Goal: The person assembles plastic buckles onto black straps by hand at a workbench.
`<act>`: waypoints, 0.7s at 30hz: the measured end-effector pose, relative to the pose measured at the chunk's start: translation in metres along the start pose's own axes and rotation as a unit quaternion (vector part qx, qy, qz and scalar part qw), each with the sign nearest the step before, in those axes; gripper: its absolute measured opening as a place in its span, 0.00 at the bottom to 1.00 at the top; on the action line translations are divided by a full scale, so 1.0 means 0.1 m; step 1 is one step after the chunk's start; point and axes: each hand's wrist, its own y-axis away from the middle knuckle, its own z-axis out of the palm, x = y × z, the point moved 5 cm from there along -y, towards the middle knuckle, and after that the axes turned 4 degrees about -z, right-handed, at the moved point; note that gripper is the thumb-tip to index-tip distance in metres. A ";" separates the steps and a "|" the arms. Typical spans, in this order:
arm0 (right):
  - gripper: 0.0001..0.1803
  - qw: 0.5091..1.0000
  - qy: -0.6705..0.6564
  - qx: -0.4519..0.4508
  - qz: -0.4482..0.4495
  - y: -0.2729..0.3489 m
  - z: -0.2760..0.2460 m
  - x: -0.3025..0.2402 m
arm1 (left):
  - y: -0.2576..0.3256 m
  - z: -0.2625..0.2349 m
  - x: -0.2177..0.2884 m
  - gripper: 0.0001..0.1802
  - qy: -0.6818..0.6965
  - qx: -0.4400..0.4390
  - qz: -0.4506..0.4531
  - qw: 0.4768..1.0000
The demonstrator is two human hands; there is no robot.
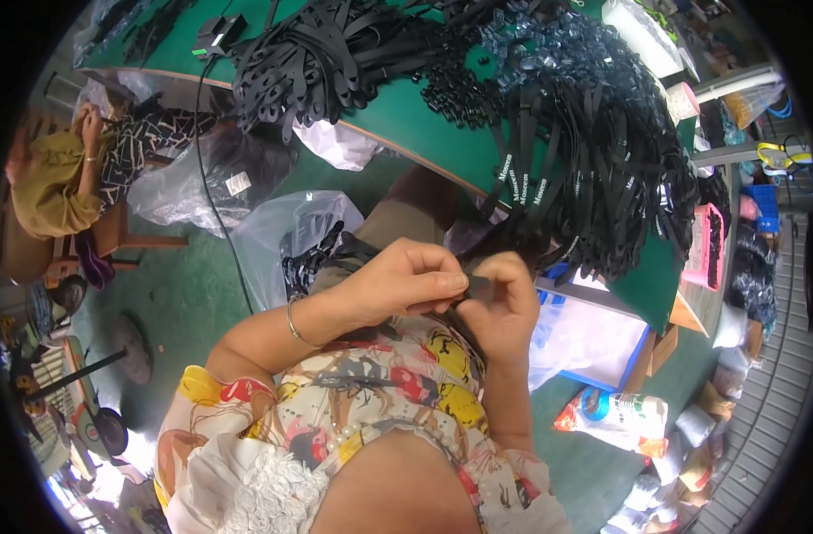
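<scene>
Close together in front of my body, both hands pinch a short black strap (479, 283). My left hand (413, 278) is closed, with thumb and forefinger pressed on one end. The curled fingers of my right hand (506, 303) grip the other side. Part of the strap, and any small piece on it, is hidden by my fingers. Beyond my hands, black straps with white print (566, 178) hang over the edge of the green table (406, 133). A heap of plain black straps with looped ends (326, 62) lies on its far left.
Small black plastic parts (460, 92) and shiny dark plastic pieces (549, 44) are piled on the table. A clear bag (282, 227) stands below on the left. On the right are a blue-rimmed box (593, 343) and a printed sack (615, 418). Another person (59, 187) sits at far left.
</scene>
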 end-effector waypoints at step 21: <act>0.15 0.996 -0.079 -0.045 0.027 -0.02 -0.06 0.09 | 0.03 0.03 0.14 0.13 -0.084 -0.037 0.013 0.996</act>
